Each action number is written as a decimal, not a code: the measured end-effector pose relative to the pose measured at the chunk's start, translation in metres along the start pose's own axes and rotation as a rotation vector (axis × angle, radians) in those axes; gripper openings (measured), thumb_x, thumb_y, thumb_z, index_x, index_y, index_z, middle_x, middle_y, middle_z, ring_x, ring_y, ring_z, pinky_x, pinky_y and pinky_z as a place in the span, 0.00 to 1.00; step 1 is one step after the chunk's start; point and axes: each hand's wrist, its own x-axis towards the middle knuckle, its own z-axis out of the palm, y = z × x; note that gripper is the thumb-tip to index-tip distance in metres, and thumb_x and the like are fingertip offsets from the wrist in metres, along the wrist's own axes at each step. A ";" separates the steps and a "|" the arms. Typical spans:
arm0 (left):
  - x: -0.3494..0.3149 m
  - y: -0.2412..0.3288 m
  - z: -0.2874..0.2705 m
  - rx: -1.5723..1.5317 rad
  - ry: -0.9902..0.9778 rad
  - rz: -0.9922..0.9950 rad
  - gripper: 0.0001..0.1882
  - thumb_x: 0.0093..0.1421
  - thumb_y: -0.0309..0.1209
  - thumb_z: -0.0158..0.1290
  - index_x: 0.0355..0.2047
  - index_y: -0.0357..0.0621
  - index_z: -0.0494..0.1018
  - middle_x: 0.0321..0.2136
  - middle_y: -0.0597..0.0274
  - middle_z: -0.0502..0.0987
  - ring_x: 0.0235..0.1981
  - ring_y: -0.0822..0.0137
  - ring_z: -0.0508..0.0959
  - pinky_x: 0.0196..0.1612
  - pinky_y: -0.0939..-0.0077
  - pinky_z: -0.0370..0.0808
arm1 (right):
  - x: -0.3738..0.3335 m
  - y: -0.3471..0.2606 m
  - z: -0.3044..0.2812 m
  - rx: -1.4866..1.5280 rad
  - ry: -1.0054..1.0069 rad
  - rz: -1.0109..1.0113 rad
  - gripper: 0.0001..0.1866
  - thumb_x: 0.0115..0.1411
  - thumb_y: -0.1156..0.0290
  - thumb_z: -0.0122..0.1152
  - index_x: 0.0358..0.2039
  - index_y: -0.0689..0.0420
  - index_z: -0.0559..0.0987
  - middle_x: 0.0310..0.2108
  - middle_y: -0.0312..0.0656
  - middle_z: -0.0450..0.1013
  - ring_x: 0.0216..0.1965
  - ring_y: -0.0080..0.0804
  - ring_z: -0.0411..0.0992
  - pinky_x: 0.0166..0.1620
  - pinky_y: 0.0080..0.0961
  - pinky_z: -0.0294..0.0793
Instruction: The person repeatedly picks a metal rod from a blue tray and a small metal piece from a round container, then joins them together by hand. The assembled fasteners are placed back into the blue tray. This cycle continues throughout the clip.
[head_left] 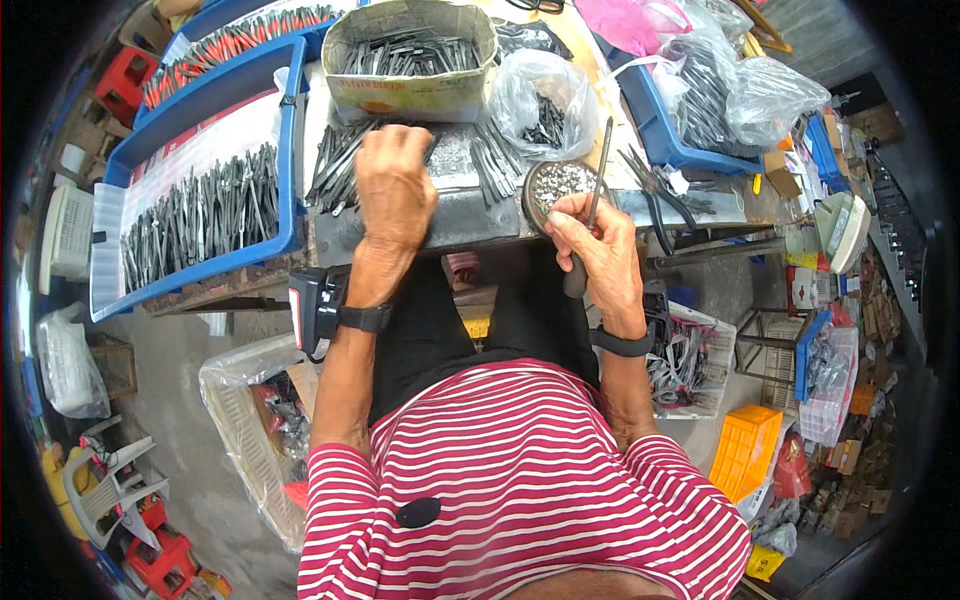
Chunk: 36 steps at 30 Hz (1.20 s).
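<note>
My left hand reaches onto a pile of grey metal plier parts lying on a metal work plate, its fingers curled down among them; what it grips is hidden under the hand. My right hand is closed on a thin dark rod-like tool with a dark handle, held upright beside a small round tin of tiny silver pieces.
A cardboard box of grey metal parts stands behind the plate. Blue trays of metal parts sit at left, and clear bags of parts and another blue tray at right. Baskets, a yellow crate and plastic chairs stand on the floor.
</note>
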 end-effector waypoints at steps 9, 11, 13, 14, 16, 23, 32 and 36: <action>-0.012 0.039 0.023 -0.193 -0.205 -0.136 0.04 0.49 0.27 0.52 0.27 0.43 0.72 0.25 0.58 0.75 0.31 0.57 0.71 0.36 0.62 0.62 | -0.003 0.004 -0.005 -0.090 0.020 -0.041 0.06 0.55 0.74 0.56 0.28 0.63 0.73 0.16 0.32 0.66 0.14 0.16 0.62 0.18 0.13 0.62; -0.012 0.043 0.025 -0.176 -0.221 -0.140 0.06 0.50 0.29 0.53 0.28 0.44 0.72 0.25 0.59 0.75 0.31 0.58 0.71 0.38 0.62 0.60 | -0.002 0.003 -0.007 -0.092 0.027 -0.030 0.06 0.55 0.74 0.56 0.28 0.63 0.74 0.15 0.32 0.66 0.14 0.16 0.62 0.17 0.13 0.61; -0.011 0.045 0.027 -0.227 -0.265 -0.197 0.06 0.49 0.29 0.53 0.29 0.44 0.71 0.26 0.57 0.75 0.32 0.56 0.70 0.38 0.60 0.58 | -0.001 0.002 -0.011 -0.124 0.031 -0.034 0.06 0.55 0.74 0.56 0.28 0.63 0.74 0.16 0.32 0.66 0.15 0.15 0.62 0.17 0.13 0.61; -0.010 0.046 0.028 -0.253 -0.281 -0.222 0.07 0.48 0.29 0.53 0.29 0.44 0.71 0.27 0.56 0.75 0.33 0.56 0.70 0.38 0.59 0.57 | 0.000 0.001 -0.013 -0.152 0.034 -0.038 0.06 0.55 0.74 0.56 0.28 0.64 0.74 0.16 0.33 0.66 0.15 0.15 0.62 0.18 0.13 0.60; -0.008 0.046 0.030 -0.295 -0.298 -0.293 0.09 0.48 0.30 0.54 0.31 0.43 0.71 0.26 0.56 0.76 0.34 0.55 0.71 0.39 0.59 0.57 | 0.004 0.001 -0.017 -0.210 0.041 -0.049 0.06 0.55 0.74 0.56 0.29 0.64 0.74 0.16 0.33 0.66 0.15 0.15 0.62 0.18 0.12 0.60; -0.007 0.045 0.032 -0.396 -0.319 -0.435 0.12 0.46 0.26 0.52 0.34 0.44 0.70 0.22 0.57 0.75 0.33 0.54 0.72 0.41 0.57 0.58 | 0.035 0.005 -0.019 -0.549 0.137 -0.226 0.07 0.54 0.73 0.55 0.29 0.64 0.76 0.14 0.31 0.64 0.16 0.14 0.60 0.19 0.15 0.58; -0.012 0.042 0.026 -0.452 -0.156 -0.463 0.14 0.46 0.23 0.49 0.36 0.41 0.70 0.27 0.53 0.74 0.31 0.53 0.72 0.38 0.59 0.64 | 0.064 0.006 -0.005 -0.861 0.159 -0.534 0.06 0.52 0.74 0.55 0.23 0.64 0.73 0.21 0.48 0.68 0.24 0.42 0.67 0.29 0.34 0.64; -0.016 0.038 0.015 -0.563 -0.110 -0.455 0.15 0.49 0.24 0.50 0.39 0.37 0.72 0.28 0.51 0.75 0.33 0.54 0.74 0.40 0.63 0.70 | 0.060 0.006 -0.013 -0.860 0.152 -0.509 0.07 0.51 0.74 0.55 0.28 0.64 0.76 0.19 0.43 0.68 0.20 0.25 0.65 0.26 0.23 0.64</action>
